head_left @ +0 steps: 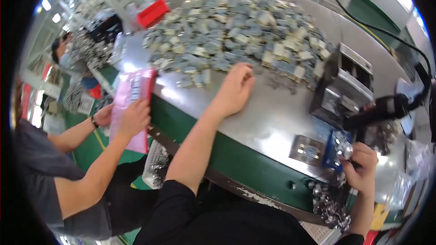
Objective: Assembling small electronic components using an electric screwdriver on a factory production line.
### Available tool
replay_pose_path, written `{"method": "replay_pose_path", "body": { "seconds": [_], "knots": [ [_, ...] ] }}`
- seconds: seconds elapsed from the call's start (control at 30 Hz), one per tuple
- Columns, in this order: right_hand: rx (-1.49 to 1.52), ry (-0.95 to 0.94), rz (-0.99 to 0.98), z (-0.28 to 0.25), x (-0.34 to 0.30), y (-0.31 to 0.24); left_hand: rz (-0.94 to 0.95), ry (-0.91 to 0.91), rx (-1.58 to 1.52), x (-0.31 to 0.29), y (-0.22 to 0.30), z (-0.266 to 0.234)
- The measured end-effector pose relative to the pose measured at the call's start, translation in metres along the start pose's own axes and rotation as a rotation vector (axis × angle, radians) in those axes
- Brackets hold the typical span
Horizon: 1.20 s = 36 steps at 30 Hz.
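My right hand (362, 168) pinches a shiny, rounded metal knob (346, 150) against a blue fixture (334, 147) at the right of the metal table (254, 134). To the left of that fixture sits a small metal block (306, 149) with brass-coloured parts on top. My left hand (234, 90) reaches to the near edge of a wide heap of small grey and cream pieces (227, 31). Its fingers are curled together, and whatever they hold is hidden. Small dark bits (279, 81) lie scattered just right of it.
A black powered screwdriver (377, 112) on a cable hangs beside a metal box with compartments (352, 75). Shiny metal parts (329, 202) are piled by the table's near edge. At the left, another person holds a pink package (131, 104). A red bin (153, 12) stands behind.
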State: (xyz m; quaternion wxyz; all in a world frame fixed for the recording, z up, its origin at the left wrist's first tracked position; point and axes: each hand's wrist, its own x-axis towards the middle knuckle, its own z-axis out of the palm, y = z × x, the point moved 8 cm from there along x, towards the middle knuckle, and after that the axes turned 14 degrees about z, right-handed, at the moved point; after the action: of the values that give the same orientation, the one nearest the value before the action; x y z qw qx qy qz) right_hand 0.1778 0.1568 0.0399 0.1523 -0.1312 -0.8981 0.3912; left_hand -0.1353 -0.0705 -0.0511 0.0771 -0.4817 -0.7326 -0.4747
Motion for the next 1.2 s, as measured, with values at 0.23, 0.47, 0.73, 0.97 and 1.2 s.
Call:
{"method": "replay_pose_path", "body": {
  "seconds": [0.23,0.47,0.73,0.97,1.2],
  "knots": [
    [0.200,-0.132,0.203,0.007,-0.001,0.048,-0.368,0.165,-1.049,-0.006,0.039,0.057],
    [0.342,-0.111,0.326,0.038,0.031,0.036,-0.782,-0.173,-1.526,-0.047,0.129,0.185],
    [0.211,-0.118,0.366,0.037,0.031,0.028,-0.608,-0.156,-1.486,-0.037,0.147,0.171],
    [0.182,-0.089,0.319,0.045,0.027,0.030,-0.196,-0.132,-1.091,-0.031,0.144,0.125],
    [0.135,0.113,0.302,0.052,0.023,0.023,0.583,0.040,-0.122,-0.033,0.184,0.093]
  ]
}}
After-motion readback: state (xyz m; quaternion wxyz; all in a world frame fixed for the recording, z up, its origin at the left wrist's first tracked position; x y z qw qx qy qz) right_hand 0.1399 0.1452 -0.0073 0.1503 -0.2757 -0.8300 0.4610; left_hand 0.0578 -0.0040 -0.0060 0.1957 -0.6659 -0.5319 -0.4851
